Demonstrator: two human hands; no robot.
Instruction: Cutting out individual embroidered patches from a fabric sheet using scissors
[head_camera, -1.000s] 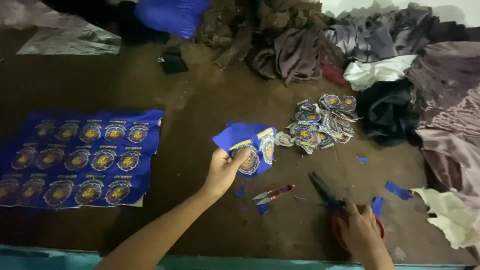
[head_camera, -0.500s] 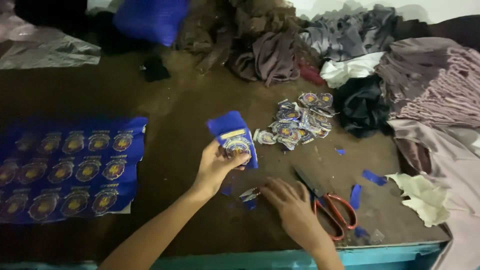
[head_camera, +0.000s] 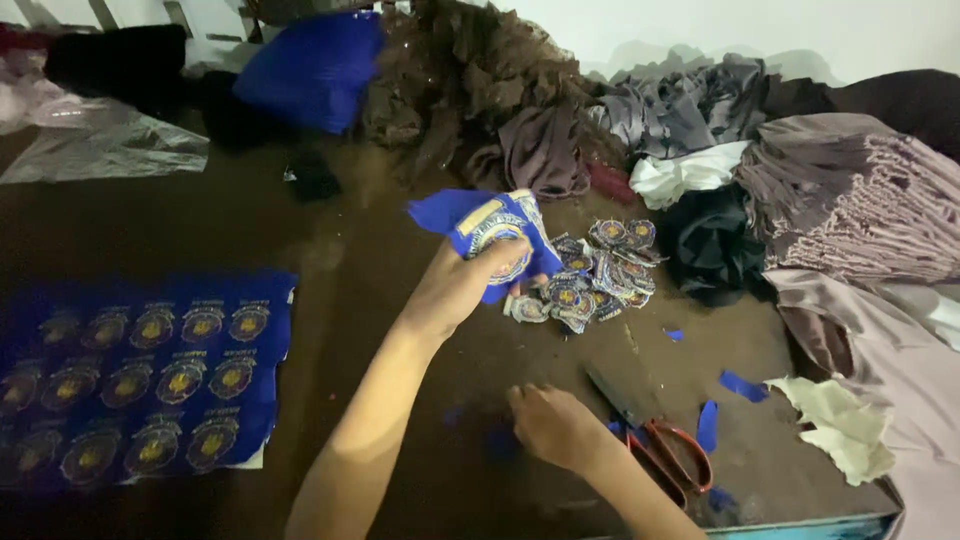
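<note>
My left hand (head_camera: 455, 285) is raised over the brown table (head_camera: 330, 240) and grips a scrap of blue cloth (head_camera: 480, 222) that bears a round embroidered badge. My right hand (head_camera: 553, 425) rests low on the table with its fingers curled down; motion blur hides whether anything is under them. Red-handled scissors (head_camera: 668, 450) lie just right of that hand, blades pointing away from me. A heap of cut-out badges (head_camera: 590, 275) sits just beyond the left hand. A blue sheet of uncut badges (head_camera: 150, 370) lies flat at the left.
Piled garments in grey, brown, mauve and black (head_camera: 800, 190) crowd the back and right. A blue bundle (head_camera: 310, 70) and a clear plastic bag (head_camera: 110, 150) lie at the back left. Blue offcuts (head_camera: 745, 385) dot the table near the teal front edge (head_camera: 800, 525).
My right hand left the scissors and moved left onto the table where a small red and blue tool lay. My left hand lifted the blue badge scrap higher.
</note>
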